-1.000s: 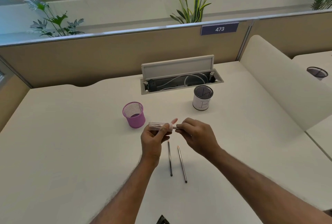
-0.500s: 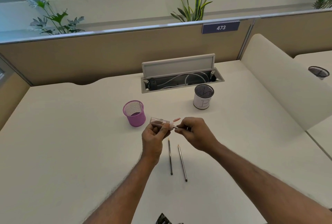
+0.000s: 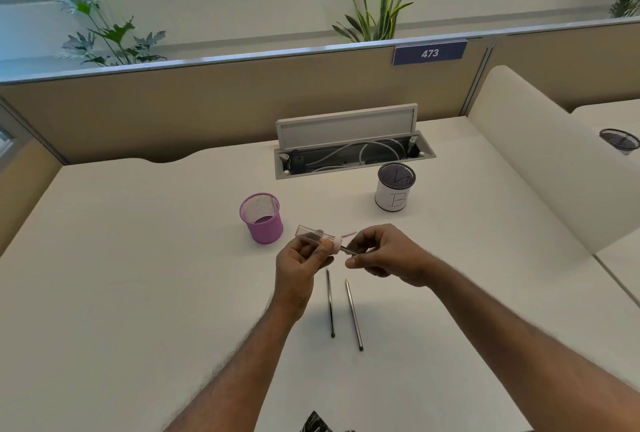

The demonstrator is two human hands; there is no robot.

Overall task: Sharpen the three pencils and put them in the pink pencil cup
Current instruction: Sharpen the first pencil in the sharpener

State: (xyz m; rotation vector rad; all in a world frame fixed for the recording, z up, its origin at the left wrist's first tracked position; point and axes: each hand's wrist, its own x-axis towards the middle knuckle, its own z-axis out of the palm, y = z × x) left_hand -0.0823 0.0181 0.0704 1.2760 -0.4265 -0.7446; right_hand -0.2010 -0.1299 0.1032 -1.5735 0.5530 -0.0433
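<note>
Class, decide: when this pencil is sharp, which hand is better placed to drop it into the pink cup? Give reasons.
Probably the right hand: its grip is on the pencil. The left hand holds the sharpener, though the pink cup stands nearer it.

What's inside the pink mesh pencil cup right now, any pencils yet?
Inside the pink mesh pencil cup, only its mesh wall and pink floor show. No pencil sticks out of it. The cup's near wall hides the front part of the floor.
</note>
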